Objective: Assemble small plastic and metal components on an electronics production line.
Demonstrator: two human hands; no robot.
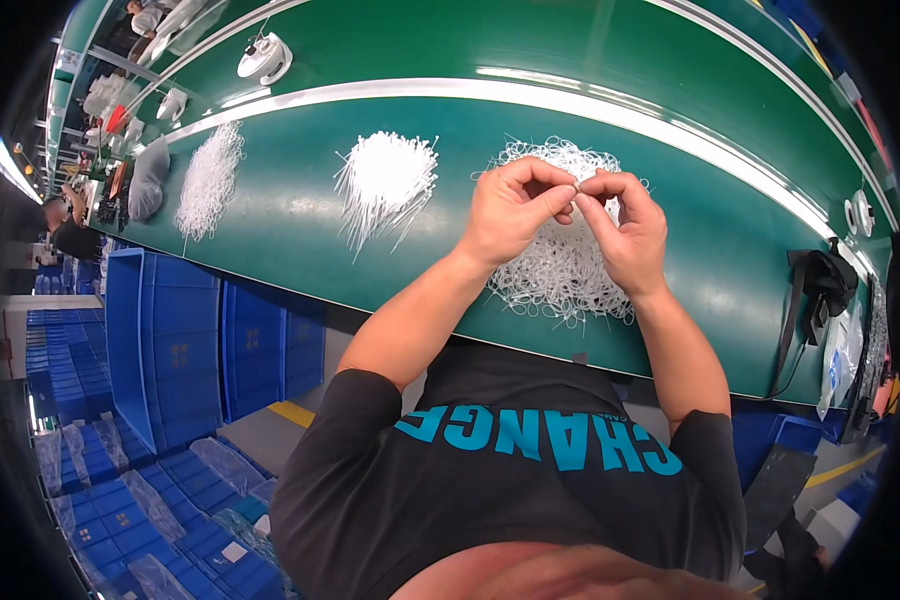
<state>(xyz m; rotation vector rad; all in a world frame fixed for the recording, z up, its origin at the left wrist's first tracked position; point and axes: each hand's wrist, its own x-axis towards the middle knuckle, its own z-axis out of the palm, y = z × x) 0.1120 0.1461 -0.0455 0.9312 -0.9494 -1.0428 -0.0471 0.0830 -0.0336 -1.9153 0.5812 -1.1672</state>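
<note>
My left hand [510, 215] and my right hand [632, 235] meet fingertip to fingertip, each in a pinch, over a big heap of thin white looped strips [555, 275]. Whatever sits between the fingertips is too small and covered to make out. Left of my left hand lies a pile of straight, thin white strips [383, 180], which look like cable ties. Farther left, another heap of fine white strips [210, 180] spreads over the green tabletop [290, 220].
Blue plastic crates [175, 350] stand below the table's left side. A clear plastic bag [150, 180] sits at the table's left end. On the right lie a black strap-like bundle [820, 285] and clear plastic packaging [842, 350]. A person [73, 232] is at the far left.
</note>
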